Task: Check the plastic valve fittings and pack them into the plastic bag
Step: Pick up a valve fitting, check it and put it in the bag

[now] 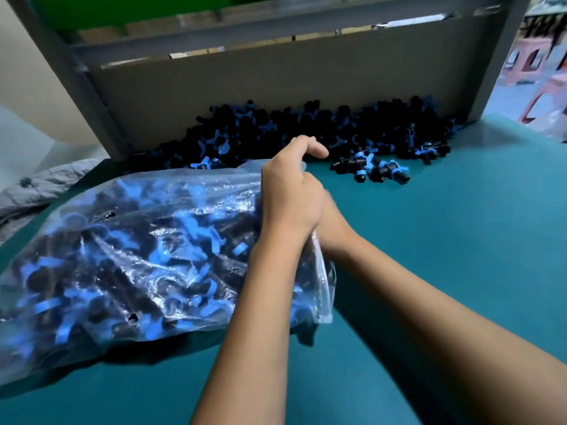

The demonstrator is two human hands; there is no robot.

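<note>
Two bare forearms reach in from the lower edge, crossing toward the middle of the view. The left hand (291, 194) lies on top, at the open right end of the plastic bag (122, 256); its fingers (310, 147) are curled loosely over the bag's upper edge, the plastic gathered beneath the palm. The right hand (333, 222) is tucked under the left wrist, mostly hidden, so how its fingers lie and whether they grip the plastic cannot be told. A loose flap of the bag's mouth hangs down just beside the right wrist.

The bag is clear, bulging, and packed with black and blue valve fittings; it lies on its side to the left of both hands, resting on the teal surface (460, 240). Beyond the fingers, a heap of loose valve fittings (306, 127) is piled against a brown cardboard wall (276, 81), with a few strays (374, 170) lying apart on the surface to the right of the left hand. A grey metal frame (76, 75) holds the cardboard. Grey fabric (40, 185) lies at the far left, and pink plastic stools (527, 56) stand blurred at the far right.
</note>
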